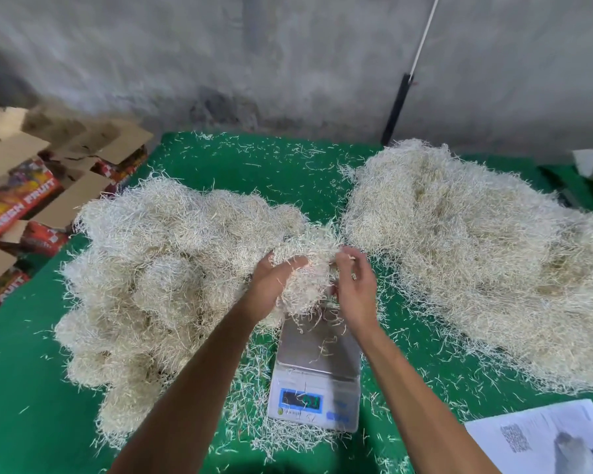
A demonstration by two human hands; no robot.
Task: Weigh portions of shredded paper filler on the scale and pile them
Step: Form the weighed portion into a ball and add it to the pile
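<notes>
filler (308,282): wispy paper | scale (317,378): smooth metal, plastic | cloth (31,405): matt green

Scale (317,378) readout too blurred to read; its far end hidden behind the clump (305,285). Right pile (476,261) cut off at the edge.

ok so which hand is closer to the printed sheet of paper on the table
Right. The right hand holds the clump of filler above the scale, on the side toward the printed sheet. The left hand grips the clump's far side, farther away.
</notes>
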